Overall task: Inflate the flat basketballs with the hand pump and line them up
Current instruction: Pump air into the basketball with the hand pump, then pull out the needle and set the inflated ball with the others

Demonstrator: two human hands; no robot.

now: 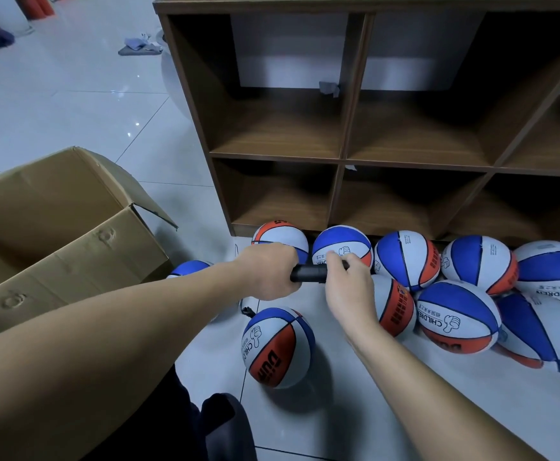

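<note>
Left hand (267,271) grips the black pump (308,273); right hand (350,287) pinches its opposite end. One basketball (277,347) lies just below the grip.

Both bare forearms reach forward and converge near the middle of the view. The left hand (268,272) is curled into a fist, knuckles up, gripping one end of a short black cylindrical pump (308,273). The right hand (350,291) is turned back-up, its fingers (337,262) bent down and pinching the pump's other end, wrist slightly cocked.
</note>
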